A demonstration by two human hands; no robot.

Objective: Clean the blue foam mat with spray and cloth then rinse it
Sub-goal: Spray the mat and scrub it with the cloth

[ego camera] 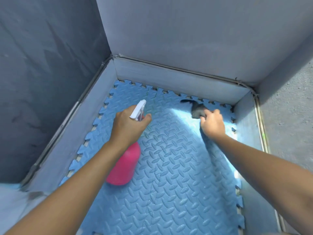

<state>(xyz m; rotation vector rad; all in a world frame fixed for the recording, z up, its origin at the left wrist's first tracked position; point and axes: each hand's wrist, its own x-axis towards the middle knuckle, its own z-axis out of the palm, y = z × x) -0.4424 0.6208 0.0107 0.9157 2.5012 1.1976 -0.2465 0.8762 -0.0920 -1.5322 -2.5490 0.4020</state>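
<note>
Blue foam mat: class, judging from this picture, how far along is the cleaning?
Done: nothing is plainly finished. In hand: the left hand grips the pink spray bottle over the mat, and the right hand holds a dark cloth against its far right corner. Left: wiping the rest, then rinsing; no water shows.

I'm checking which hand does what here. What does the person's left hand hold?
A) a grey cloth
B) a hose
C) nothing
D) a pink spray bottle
D: the left hand grips the neck of the pink spray bottle over the blue foam mat, while the right hand holds the grey cloth.
</note>
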